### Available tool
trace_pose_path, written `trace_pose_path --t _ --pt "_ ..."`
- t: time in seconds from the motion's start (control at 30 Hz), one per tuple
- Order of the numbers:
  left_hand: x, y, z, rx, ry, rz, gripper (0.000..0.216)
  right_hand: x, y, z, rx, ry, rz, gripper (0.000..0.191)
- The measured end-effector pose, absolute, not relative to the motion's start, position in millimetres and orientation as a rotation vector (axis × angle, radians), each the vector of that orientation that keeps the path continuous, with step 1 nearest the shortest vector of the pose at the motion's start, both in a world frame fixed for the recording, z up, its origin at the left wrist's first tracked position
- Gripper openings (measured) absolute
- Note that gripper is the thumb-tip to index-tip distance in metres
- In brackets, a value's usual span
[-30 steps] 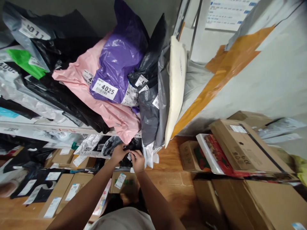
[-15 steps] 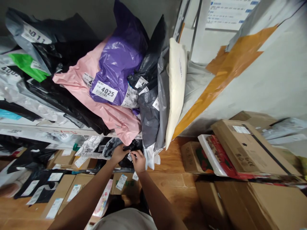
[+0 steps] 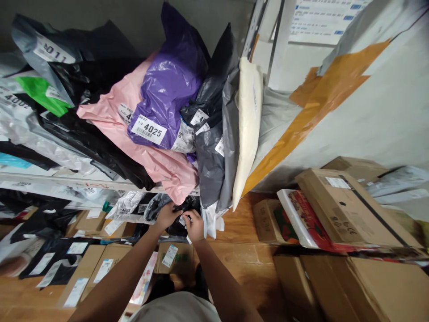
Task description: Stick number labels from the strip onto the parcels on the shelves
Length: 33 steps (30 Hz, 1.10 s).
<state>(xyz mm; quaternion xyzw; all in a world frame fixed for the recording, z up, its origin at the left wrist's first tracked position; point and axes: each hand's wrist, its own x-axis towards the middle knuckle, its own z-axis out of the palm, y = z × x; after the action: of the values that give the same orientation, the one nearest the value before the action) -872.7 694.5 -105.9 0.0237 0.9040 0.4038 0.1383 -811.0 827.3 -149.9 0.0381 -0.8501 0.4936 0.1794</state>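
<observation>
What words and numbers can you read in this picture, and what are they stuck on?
"4025" on the white label of the shiny purple plastic mailer bag.
"011" on the white label of the grey plastic mailer bag, its start hidden.
"4002" on the clear silvery plastic bag at the far left.
"4006" on the small crinkled clear bag below the shelf.
The wall notice, the box labels and the black bag at both hands are too blurred.

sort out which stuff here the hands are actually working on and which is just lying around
In hand:
left hand
right hand
black parcel with its white label

Lying about:
purple bag marked 4025
pink bag
cream parcel
cardboard boxes
</observation>
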Motion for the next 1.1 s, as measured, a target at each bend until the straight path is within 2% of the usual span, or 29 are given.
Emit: trace_pose_path --t 0.4,0.57,0.83,1.1 --pt "-872 694 -114 0.030 2.465 1.397 0.023 -817 835 -146 0.296 -2.545 1.271 0.026" --pt "-872 693 -121 -0.021 2.389 1.494 0.025 -810 834 -153 0.298 -2.503 1.325 0.027" --pt "-867 691 -124 -0.022 2.486 1.504 0.022 -808 813 -161 -0.457 -2.205 1.794 0.033" --pt "-850 699 -112 0.026 2.693 1.393 0.016 -815 795 -170 -0.810 -1.813 2.193 0.032"
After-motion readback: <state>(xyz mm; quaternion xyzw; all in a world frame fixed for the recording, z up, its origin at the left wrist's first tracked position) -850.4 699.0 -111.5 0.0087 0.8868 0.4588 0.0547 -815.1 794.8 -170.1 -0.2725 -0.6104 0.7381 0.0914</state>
